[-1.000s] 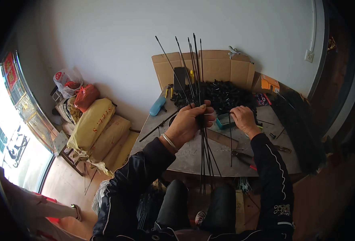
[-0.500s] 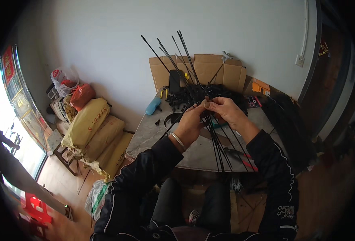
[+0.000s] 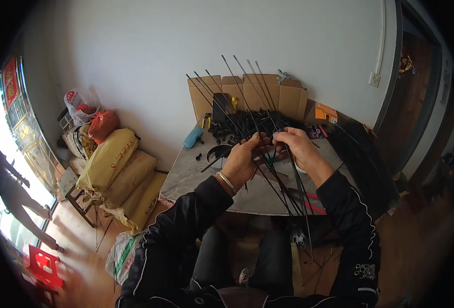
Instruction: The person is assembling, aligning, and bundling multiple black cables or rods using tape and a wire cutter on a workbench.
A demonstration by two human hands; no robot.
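Over the table's near part, my left hand (image 3: 241,160) is closed around several thin black rods (image 3: 281,191) that fan upward toward the wall and slant down past the table edge. Just to its right, my right hand (image 3: 304,150) pinches a few more of these rods between thumb and fingers. A small gap separates the two hands. Behind them lies a heap of small black parts (image 3: 227,129); my hands hide some of it. Red-handled pliers or cutters (image 3: 311,203) rest beneath the rods, partly covered.
A folded cardboard sheet (image 3: 199,97) stands behind the grey table (image 3: 186,177). Near it are a blue bottle (image 3: 192,136) and a dark phone (image 3: 220,108). Yellow sacks (image 3: 109,160) are stacked at left. A person (image 3: 16,197) walks near the bright doorway, by a red stool (image 3: 44,266).
My hands have moved apart, dividing the rods between them. The right hand has shifted slightly right. The person at left has moved farther off, toward the doorway.
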